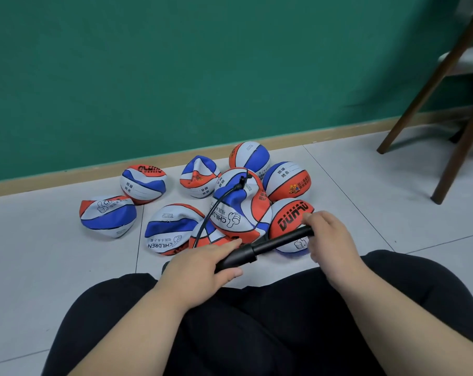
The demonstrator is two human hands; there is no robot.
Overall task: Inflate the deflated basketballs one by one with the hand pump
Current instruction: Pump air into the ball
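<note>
Several deflated red, white and blue basketballs lie in a heap on the tiled floor by the green wall. A black hand pump (259,248) is held across my lap in front of them. My left hand (203,270) grips the pump's barrel. My right hand (327,237) grips the handle end, with the rod pulled partly out. The pump's thin black hose (213,210) runs up to the crumpled ball on top of the heap (240,207), where its needle end sits in the valve.
Dark wooden chair legs (433,93) stand at the right, near the wall. A wooden skirting board (67,175) runs along the wall's foot. My knees in black trousers (257,321) fill the lower view. Two collapsed balls (108,215) lie apart at the left.
</note>
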